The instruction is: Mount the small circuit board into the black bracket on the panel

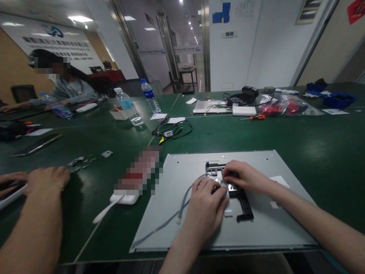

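A large light-grey metal panel (162,190) lies flat before me, with a black plastic bracket (245,207) on its middle. My left hand (208,198) rests over the bracket's left part, its fingers bent and closed around something small that they hide. Close against it, my right hand (242,176) reaches in from the right, fingertips pinched together at the bracket; what they hold cannot be made out. Small metal parts show between the two hands. A grey cable (168,220) runs from near my left fingers across the panel, and a white connector (178,220) dangles beside it.
Left of the panel lies a white power bank (128,198) with a strap. A co-worker's hand (47,180) is farther left, near small metal pieces (76,161). Beyond are coiled black cables (182,131), water bottles (129,108), an orange screwdriver (256,117) and plastic bags (291,106).
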### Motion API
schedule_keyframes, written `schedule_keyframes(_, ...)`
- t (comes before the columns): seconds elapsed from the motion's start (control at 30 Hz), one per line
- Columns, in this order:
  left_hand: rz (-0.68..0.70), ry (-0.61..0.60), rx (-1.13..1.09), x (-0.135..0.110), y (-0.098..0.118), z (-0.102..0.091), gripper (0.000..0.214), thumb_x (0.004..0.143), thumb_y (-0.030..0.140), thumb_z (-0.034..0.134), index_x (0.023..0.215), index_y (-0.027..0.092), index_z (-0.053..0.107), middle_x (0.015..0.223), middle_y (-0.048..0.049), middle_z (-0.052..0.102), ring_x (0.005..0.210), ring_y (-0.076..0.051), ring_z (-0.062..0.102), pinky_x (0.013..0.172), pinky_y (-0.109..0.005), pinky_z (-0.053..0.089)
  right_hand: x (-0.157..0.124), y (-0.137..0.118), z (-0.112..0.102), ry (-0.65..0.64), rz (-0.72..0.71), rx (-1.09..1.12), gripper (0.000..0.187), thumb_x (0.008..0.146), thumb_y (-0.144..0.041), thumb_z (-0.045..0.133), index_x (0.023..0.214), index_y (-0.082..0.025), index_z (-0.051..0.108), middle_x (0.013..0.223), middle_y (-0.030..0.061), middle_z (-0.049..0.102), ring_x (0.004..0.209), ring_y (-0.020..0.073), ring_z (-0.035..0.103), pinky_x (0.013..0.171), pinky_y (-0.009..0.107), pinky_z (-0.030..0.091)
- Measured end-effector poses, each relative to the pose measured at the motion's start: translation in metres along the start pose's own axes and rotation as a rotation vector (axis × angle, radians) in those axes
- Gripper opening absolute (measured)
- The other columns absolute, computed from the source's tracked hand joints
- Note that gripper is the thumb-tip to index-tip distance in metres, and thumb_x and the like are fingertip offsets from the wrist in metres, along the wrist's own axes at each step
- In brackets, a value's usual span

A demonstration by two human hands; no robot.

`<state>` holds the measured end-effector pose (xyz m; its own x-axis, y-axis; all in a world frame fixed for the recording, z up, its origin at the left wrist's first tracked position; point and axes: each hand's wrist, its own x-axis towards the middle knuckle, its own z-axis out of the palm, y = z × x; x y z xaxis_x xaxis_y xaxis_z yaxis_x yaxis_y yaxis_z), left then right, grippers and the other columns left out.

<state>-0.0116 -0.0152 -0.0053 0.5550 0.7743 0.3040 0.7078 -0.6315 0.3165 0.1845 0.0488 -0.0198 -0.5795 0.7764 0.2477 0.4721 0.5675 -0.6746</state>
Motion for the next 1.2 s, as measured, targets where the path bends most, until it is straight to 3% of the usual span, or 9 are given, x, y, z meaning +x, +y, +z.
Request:
schedule_keyframes(0.67,0.011,0.01,0.011,-0.0004,-0.0032,0.0024,0.024,0.084,0.019,0.057,0.108,0.023,0.059,0.1,-0.0038,0.06,0.097,-0.022,0.052,0.098,-0.048,0.034,-0.0004,-0.0043,-0.004,-0.018,0.044,-0.021,0.005,0.084,-0.014,0.058,0.084,-0.018,0.062,0.082,0.0029,0.065,0.078,0.0149,0.057,0.072,0.028,0.041)
schedule_keyframes(1.2,-0.003,0.042,0.005,0.0003,-0.0012,-0.0013,0.016,0.086,0.019,0.054,0.1,0.022,0.061,0.097,-0.0037,0.06,0.096,-0.022,0.053,0.096,-0.047,0.035,-0.0001,-0.0023,-0.005,-0.002,0.044,-0.021,0.008,0.083,-0.011,0.057,0.083,-0.018,0.062,0.082,0.0031,0.065,0.076,0.0156,0.056,0.071,0.028,0.042)
